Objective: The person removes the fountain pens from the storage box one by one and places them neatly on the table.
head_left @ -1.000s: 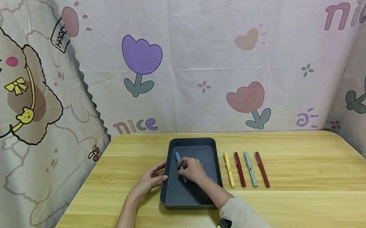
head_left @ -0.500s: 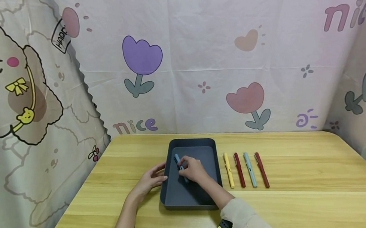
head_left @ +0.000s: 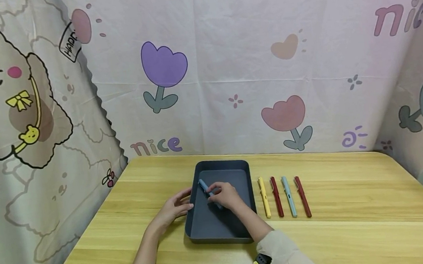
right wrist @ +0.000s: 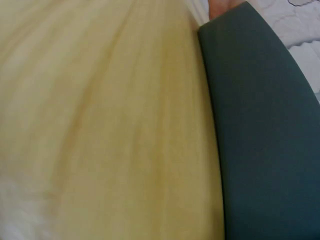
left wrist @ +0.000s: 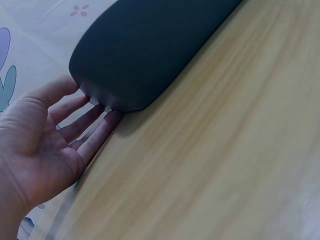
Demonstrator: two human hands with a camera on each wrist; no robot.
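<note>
Inside the dark grey tray (head_left: 222, 228), my right hand (head_left: 226, 195) pinches a blue pen (head_left: 203, 185) that lies slanted, its upper end toward the tray's left wall. My left hand (head_left: 173, 208) rests against the outside of that left wall. In the left wrist view the fingers of the left hand (left wrist: 55, 140) are extended, their tips touching the tray wall (left wrist: 135, 55). The right wrist view shows only the tray's outer side (right wrist: 265, 130) and a bit of skin at the top; the right hand's fingers are out of that view.
Right of the tray, a yellow pen (head_left: 264, 197), a dark red pen (head_left: 276, 196), a light blue pen (head_left: 289, 197) and another dark red pen (head_left: 303, 197) lie in a row on the wooden table (head_left: 347, 221). A printed cloth (head_left: 223, 61) hangs behind.
The blue pen has turned in my right hand, its upper end swinging left toward the tray wall. The right hand has shifted very slightly; the left hand and tray have stayed put.
</note>
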